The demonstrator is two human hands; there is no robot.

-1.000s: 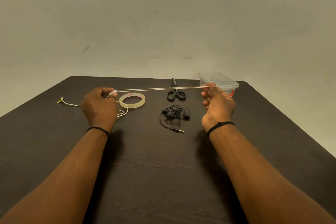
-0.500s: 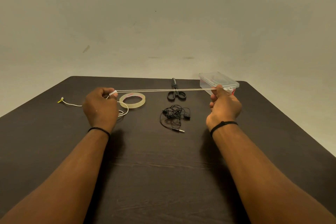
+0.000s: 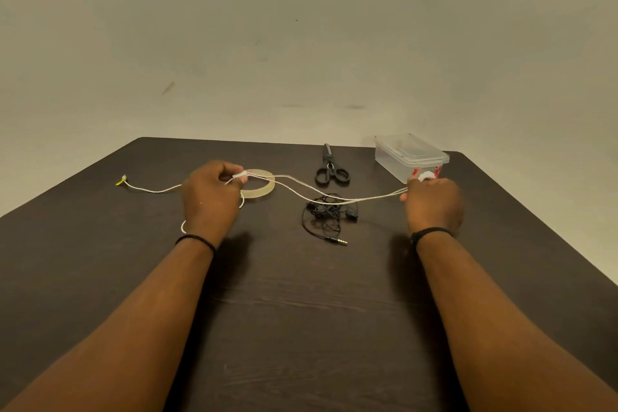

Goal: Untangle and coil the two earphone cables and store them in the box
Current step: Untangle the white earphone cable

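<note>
Currently: dark wood-grain table [image 3: 301,311], plain beige wall [image 3: 301,27] | no readable writing | left hand [image 3: 210,197] and right hand [image 3: 433,201] both pinch white earphone cable [image 3: 334,196] — slack between them

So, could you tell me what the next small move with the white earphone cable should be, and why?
Probably start looping it: the white earphone cable hangs slack and free of knots between the left hand and right hand, so the right hand could wind it toward the left. The black earphones lie tangled.
</note>
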